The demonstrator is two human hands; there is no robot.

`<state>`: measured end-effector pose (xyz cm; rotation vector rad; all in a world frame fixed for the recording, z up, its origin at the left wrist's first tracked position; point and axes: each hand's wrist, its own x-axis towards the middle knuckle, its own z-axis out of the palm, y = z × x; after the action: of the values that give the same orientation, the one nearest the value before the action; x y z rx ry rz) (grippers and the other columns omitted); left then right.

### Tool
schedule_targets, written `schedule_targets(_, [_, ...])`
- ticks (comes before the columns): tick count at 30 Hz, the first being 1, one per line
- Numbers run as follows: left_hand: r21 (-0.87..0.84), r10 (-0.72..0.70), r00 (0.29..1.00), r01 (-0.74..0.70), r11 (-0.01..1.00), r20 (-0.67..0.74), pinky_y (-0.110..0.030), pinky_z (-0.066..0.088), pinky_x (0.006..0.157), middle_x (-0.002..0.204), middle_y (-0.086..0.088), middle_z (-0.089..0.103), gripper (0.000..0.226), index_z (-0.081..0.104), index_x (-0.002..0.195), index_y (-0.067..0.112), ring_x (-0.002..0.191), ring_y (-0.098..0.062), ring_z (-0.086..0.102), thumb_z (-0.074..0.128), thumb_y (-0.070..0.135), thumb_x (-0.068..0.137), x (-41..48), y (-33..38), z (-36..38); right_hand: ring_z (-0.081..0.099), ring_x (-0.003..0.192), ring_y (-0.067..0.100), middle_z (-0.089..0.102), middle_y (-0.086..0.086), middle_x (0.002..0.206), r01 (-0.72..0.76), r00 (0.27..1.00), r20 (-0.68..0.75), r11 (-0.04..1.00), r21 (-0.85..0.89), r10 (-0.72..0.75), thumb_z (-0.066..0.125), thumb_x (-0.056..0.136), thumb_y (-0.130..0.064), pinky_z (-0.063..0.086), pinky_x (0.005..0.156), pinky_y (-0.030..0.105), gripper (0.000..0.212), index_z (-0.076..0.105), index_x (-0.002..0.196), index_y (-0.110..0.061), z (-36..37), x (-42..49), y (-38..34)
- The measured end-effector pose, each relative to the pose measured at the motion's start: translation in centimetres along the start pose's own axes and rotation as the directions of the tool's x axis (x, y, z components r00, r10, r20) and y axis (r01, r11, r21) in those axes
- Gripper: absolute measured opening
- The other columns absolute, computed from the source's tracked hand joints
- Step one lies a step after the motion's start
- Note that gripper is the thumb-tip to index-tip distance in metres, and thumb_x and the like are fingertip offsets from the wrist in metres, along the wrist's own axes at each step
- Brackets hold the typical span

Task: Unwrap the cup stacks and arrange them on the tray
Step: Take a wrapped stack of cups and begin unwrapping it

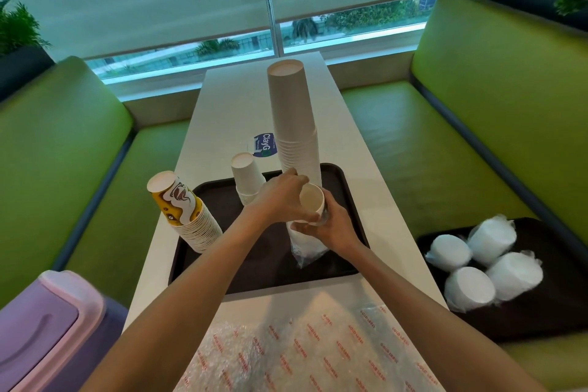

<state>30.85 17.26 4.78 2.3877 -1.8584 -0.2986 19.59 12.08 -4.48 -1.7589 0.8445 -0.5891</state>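
A dark tray (222,277) lies on the white table. On it stand a tall white cup stack (294,118), a short white stack (246,177) and a leaning yellow-printed stack (187,213). Over the tray's right half, both hands hold a white cup stack (311,202) still partly in its clear plastic wrap (305,251). My left hand (280,197) grips the stack's top rim from the left. My right hand (334,226) grips it lower down, on the wrap.
A second dark tray (541,321) on the green bench at right carries several wrapped cup stacks (471,288). Printed bubble wrap (302,353) covers the near table. A purple bin (41,334) sits lower left. A round blue-and-white sticker (264,143) lies behind the tray.
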Motion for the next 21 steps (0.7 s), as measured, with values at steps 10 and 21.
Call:
schedule_targets(10, [-0.110,-0.084,0.986,0.068,0.992,-0.144,-0.025,0.036,0.082,0.130,-0.004,0.054,0.071,0.052,0.131,0.018,0.112,-0.019,0.051,0.067,0.059,0.076,-1.8,-0.9,-4.3,0.057,0.110,0.015,0.061,0.001,0.124,0.047,0.999,-0.017,0.997,-0.065,-0.048,0.088,0.066,-0.028,0.048,0.092,0.028,0.083,0.043,0.136,-0.020,-0.3,-0.1,-0.2])
schedule_targets(21, [-0.363,-0.220,0.937,0.312,0.878,0.272,-0.020,0.042,0.075,0.115,-0.001,0.057,0.058,0.050,0.127,0.014,0.102,-0.017,0.055,0.072,0.038,0.080,-4.4,-4.7,-4.3,0.049,0.111,0.009,0.055,-0.004,0.125,0.080,0.997,0.004,0.994,-0.073,-0.080,0.088,0.066,-0.031,0.046,0.099,0.030,0.084,0.042,0.135,-0.023,-0.3,-0.1,0.0])
